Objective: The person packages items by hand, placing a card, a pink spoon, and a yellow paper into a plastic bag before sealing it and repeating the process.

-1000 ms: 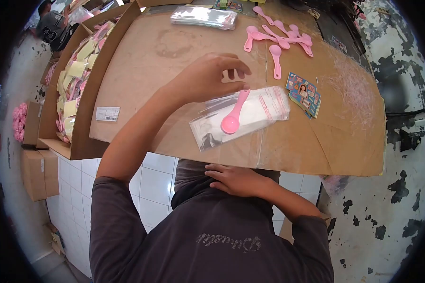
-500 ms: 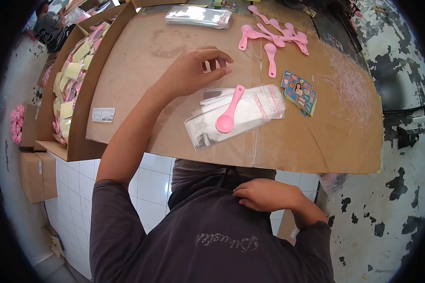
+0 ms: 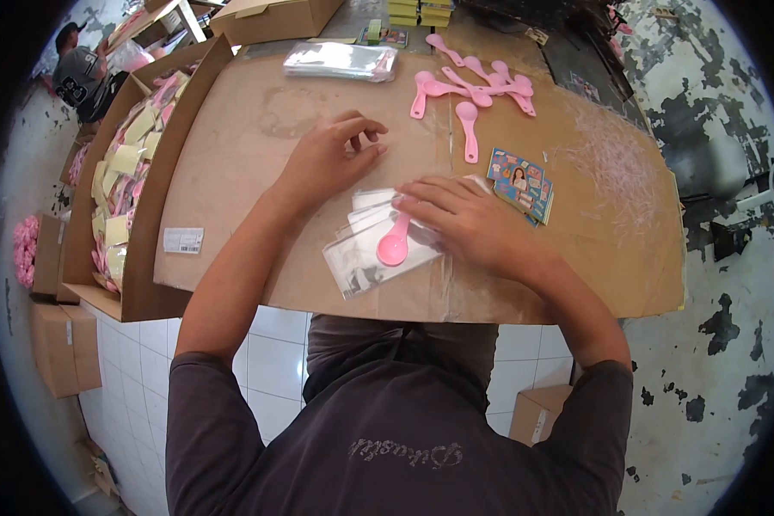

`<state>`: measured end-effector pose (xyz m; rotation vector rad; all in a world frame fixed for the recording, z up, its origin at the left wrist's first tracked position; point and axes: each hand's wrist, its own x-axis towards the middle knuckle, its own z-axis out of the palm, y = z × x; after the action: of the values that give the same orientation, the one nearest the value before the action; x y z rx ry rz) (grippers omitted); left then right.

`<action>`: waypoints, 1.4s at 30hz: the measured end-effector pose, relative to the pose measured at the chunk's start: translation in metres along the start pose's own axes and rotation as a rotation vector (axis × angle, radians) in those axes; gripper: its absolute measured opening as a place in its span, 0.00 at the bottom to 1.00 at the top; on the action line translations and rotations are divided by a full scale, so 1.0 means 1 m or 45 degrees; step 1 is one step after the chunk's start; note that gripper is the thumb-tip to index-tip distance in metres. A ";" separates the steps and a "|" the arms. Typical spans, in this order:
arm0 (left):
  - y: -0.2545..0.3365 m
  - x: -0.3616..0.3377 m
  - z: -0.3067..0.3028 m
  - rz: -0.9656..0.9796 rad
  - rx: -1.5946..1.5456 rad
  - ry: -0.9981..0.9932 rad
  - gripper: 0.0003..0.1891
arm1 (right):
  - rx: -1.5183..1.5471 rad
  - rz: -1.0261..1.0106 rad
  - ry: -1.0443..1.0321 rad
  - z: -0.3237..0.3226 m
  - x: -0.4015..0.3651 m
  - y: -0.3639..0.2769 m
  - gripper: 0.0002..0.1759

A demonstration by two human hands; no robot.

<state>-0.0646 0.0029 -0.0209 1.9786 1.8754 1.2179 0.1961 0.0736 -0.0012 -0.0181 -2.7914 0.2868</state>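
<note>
Raised from your lap, your right hand [image 3: 469,222] spreads over clear bags [image 3: 348,262], pink spoon [image 3: 392,250] at its fingertips, left hand [image 3: 329,161] loosely curled, apparently readying the packing.

Shows a pink spoon [image 3: 393,249], with a round bowl and a slim handle. Lies aslant on top of clear plastic sleeves [image 3: 353,268], bowl toward the person, handle running up and slightly right (its far end partly hidden). Beneath it, lie flat on the cardboard [image 3: 232,146], loosely stacked and unevenly fanned, with glossy surfaces and edges showing at the left; are covered from view toward the right.
</note>
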 end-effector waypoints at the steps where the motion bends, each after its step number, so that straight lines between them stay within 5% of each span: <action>1: 0.000 0.000 0.001 -0.011 -0.006 -0.003 0.12 | 0.002 -0.036 -0.046 0.005 0.003 0.005 0.27; 11: -0.002 0.012 -0.006 -0.104 -0.003 -0.119 0.12 | 0.135 -0.003 0.203 0.013 0.003 0.024 0.14; 14: -0.021 0.038 -0.008 -0.105 0.277 0.048 0.13 | 0.122 -0.004 0.293 0.004 -0.002 0.029 0.14; 17: -0.047 0.077 -0.019 0.181 0.534 0.310 0.13 | 0.084 0.066 0.457 0.003 -0.007 0.039 0.14; 20: -0.080 0.100 -0.023 0.251 0.715 0.184 0.11 | 0.075 0.248 0.560 -0.006 -0.015 0.050 0.14; 23: -0.085 0.101 -0.031 0.099 0.586 -0.005 0.09 | 0.018 0.311 0.518 -0.015 -0.018 0.055 0.13; 27: -0.079 0.093 -0.031 0.052 0.563 0.050 0.08 | -0.077 0.405 0.494 -0.010 -0.019 0.065 0.12; 33: -0.097 0.107 -0.043 0.148 0.389 -0.022 0.08 | -0.093 0.513 0.544 -0.018 -0.022 0.075 0.09; 42: -0.101 0.114 -0.059 -0.361 -0.270 0.124 0.09 | -0.002 0.746 0.655 -0.021 -0.035 0.106 0.11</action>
<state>-0.1923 0.1007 0.0065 1.5129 1.8996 1.3804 0.2341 0.1802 -0.0145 -0.7983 -2.2144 0.3549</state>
